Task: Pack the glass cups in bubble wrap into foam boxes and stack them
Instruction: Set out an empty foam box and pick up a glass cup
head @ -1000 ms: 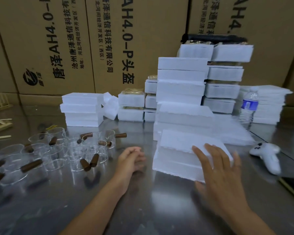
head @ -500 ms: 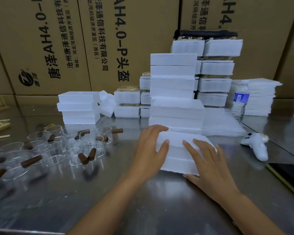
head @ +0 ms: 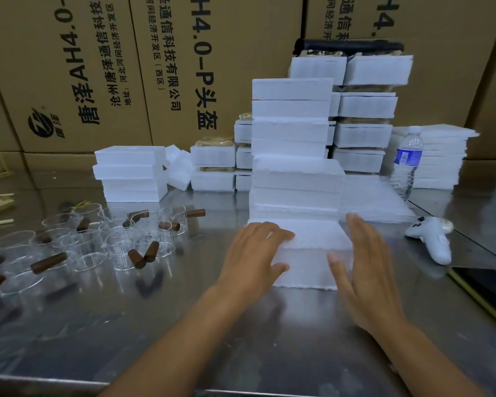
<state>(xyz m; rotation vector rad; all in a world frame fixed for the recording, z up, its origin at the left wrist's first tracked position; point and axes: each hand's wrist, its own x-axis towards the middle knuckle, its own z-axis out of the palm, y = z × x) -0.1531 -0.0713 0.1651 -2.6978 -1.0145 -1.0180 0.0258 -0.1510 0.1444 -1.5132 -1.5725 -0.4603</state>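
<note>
At table front: stack at risk

Foam box (head: 307, 245) is set on steel table (head: 269, 339), just before tall stack (head: 292, 179). Left hand (head: 252, 253) is laid flat on its top; right hand (head: 364, 276) is held beside it, fingers straight, nothing gripped. Stack could be toppled by a hard shove.

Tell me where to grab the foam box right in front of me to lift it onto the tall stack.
Grip the foam box by its left and right side walls, a hand from each side, below the seam so lid and base probably lift together. It lies flat with straight walls, and the tall stack blocks its rear. The left hand and right hand flank it.
</note>
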